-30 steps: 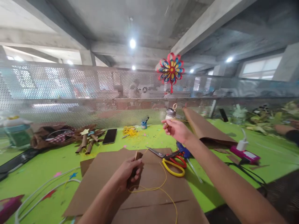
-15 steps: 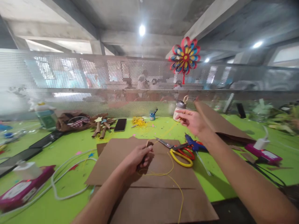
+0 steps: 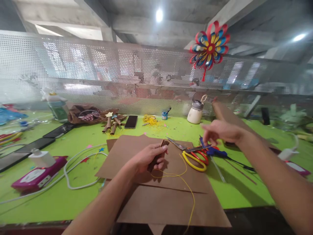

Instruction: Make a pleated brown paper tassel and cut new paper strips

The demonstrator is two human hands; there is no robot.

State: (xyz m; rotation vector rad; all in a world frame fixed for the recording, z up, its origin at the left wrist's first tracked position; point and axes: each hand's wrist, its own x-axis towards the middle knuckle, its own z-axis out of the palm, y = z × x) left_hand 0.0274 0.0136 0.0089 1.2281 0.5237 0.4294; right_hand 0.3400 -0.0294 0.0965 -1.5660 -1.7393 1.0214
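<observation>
Fingers (image 3: pixel 160 160) of the left hand (image 3: pixel 150 157) are curled tight round a small pleated bundle of brown paper (image 3: pixel 164 143), held up over the middle of the table, towards its front edge. The right hand (image 3: pixel 221 132) hangs to the right, its fingers loosely bent above a blue glue gun (image 3: pixel 220 152); they are blurred, and from where I stand I cannot tell whether they hold anything.

Bright green and specked with scraps, the table (image 3: pixel 85 204) carries brown sheets (image 3: pixel 168 205) that run down to its front edge. Yellow string (image 3: pixel 194 199) loops across them, with scissors (image 3: pixel 187 150) lying on their right side. Near the front left corner sits a purple power strip (image 3: pixel 36 178).

Towards the back edge are a phone (image 3: pixel 131 122), tangled yellow thread (image 3: pixel 150 120), a little blue pot (image 3: pixel 164 115) and a pale bottle (image 3: pixel 195 114). Behind, a metal screen (image 3: pixel 97 71) full of holes spans the view, with a bright paper flower (image 3: pixel 210 49) in front. Bare concrete ceiling (image 3: pixel 137 27) stretches overhead, lit by lamps (image 3: pixel 159 15).
</observation>
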